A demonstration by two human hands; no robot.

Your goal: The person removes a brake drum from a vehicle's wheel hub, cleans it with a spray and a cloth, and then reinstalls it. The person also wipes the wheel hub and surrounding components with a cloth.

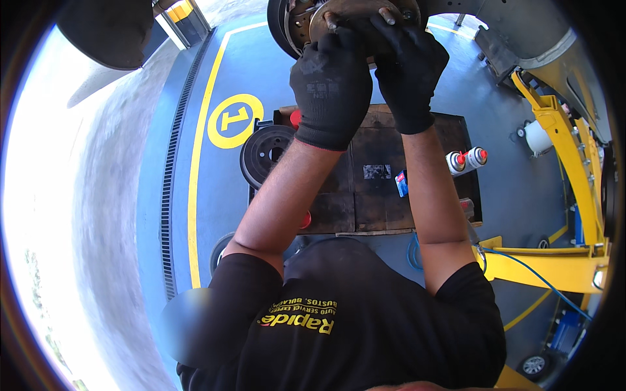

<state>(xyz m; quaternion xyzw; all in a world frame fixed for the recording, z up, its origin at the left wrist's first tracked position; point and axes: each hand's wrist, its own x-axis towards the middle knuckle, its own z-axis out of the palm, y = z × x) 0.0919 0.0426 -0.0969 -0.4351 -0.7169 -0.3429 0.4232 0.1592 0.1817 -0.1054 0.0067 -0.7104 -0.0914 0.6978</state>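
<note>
Above the cart, a rusty wheel hub (360,17) with protruding studs is at the top of the view. A dark curved brake part (280,29) shows at its left. My left hand (331,91), in a black glove, is closed at the hub's lower left edge. My right hand (412,77), gloved too, reaches over the hub's lower right with its fingers bent. Whatever the fingertips hold is hidden by the gloves and the hub. Below my left wrist, a black brake drum (256,158) lies at the left side of a dark worn cart top (378,146).
Two spray cans (477,157) with red tips and a small blue box (401,184) are by my right forearm. A yellow lift arm (541,268) and a blue hose (554,287) extend at the lower right. A floor drain grate (179,163) runs along the left.
</note>
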